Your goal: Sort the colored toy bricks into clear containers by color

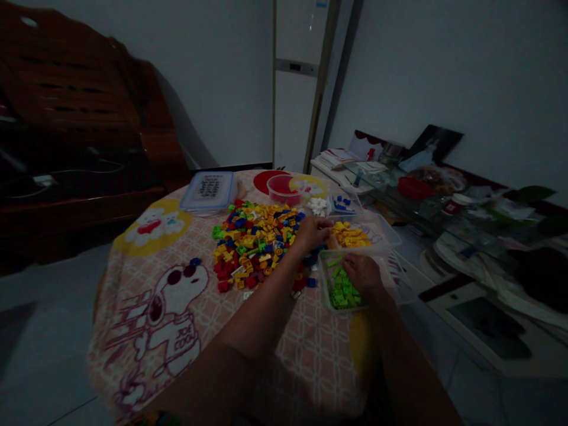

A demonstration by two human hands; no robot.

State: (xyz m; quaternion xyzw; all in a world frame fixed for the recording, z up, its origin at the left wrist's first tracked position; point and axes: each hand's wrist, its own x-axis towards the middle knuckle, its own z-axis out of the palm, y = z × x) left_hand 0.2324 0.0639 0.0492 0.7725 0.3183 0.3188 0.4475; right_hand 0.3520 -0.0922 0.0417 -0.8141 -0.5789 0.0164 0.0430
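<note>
The left hand (pixel 314 232) reaches to the near-left edge of the clear box of yellow bricks (pixel 352 236), fingers curled; the right hand (pixel 364 273) is lowered over the box of green bricks (pixel 344 291), fingers bunched. Whether either is gripping a brick I cannot tell in this dim light. The mixed heap (pixel 261 239) lies on the tabletop (pixel 310 361), just left of both boxes.

To work well here, I would keep the fingertips low inside the rim, check each brick's colour first, and keep the left forearm from brushing the heap's near edge.

Counted: two hands, one mixed heap, one box with green bricks, one with yellow, one smaller container of blue bricks (pixel 344 203), one round tub (pixel 284 188), one cluster of white bricks (pixel 318 206), one lidded box (pixel 208 189) and one stray blue brick (pixel 196 261); the heaped bricks are too many to count
</note>
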